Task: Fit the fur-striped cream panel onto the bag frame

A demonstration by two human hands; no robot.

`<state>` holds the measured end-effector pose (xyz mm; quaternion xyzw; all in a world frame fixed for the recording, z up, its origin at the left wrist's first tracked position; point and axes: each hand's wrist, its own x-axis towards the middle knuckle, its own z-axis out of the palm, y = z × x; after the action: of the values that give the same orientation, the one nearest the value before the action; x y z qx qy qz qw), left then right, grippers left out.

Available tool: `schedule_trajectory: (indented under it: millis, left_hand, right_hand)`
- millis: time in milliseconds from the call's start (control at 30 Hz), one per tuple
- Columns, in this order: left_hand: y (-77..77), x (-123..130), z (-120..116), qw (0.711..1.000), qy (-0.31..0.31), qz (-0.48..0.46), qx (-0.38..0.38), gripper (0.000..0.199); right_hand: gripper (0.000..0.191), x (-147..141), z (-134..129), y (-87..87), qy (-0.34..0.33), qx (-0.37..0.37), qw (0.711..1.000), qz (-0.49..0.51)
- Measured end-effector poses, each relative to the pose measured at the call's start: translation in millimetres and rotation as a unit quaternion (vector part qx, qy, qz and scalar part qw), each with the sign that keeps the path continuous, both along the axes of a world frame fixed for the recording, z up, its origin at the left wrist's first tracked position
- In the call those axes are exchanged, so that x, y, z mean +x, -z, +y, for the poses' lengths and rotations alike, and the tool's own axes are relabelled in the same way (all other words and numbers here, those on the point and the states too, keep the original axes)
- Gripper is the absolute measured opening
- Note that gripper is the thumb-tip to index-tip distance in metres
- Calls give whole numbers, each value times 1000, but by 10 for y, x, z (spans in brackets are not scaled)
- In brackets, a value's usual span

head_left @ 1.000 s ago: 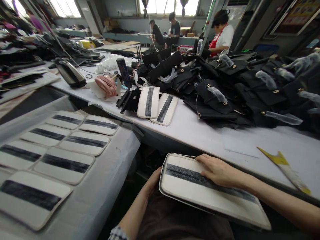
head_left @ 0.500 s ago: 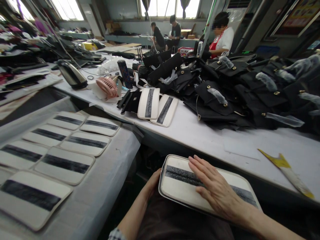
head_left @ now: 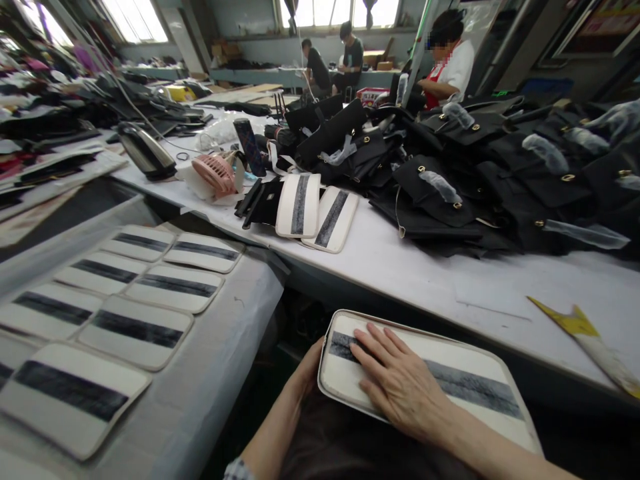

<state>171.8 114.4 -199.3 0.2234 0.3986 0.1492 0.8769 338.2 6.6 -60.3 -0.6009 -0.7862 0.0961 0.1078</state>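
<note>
Panel (head_left: 467, 360) under right hand (head_left: 407, 393), fingers spread; left hand (head_left: 306, 370) at end, grip unclear. Best: even pressure, end steadied.

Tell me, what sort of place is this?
Probably a bag-making workshop: black bags with plastic-wrapped parts are heaped up, matching striped panels lie in rows, and people sit at far benches.

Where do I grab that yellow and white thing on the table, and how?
I'd grip the yellow and white thing by its long pale part, reaching down from the near side of the table: it lies flat, that part nearer you, and its far end forks into points.
</note>
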Motion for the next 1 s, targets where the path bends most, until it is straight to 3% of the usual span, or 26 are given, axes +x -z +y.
schedule_trajectory:
  millis: [167,367,500,633,800,1000]
  left_hand:
    - [73,-30,46,999,-4,-22,-35,39]
    - [96,-22,54,998,-17,-50,-45,47]
    - [49,-43,25,997,-11,-58,-39,55]
    - [23,-98,16,998,-14,-47,-24,58]
    - [-9,-109,0,1000,-11,-22,9,62]
    - [-45,-151,60,997,-4,32,70,60]
  right_hand:
    - [40,-86,187,35,47,5,998,48]
    - [50,-127,211,199,12,5,1000,-2]
    - [49,-219,197,230,34,28,999,-6]
    - [48,-261,189,231,74,15,997,31]
    - [67,-287,168,287,49,0,999,22]
    - [64,-306,182,273,76,-15,996,51]
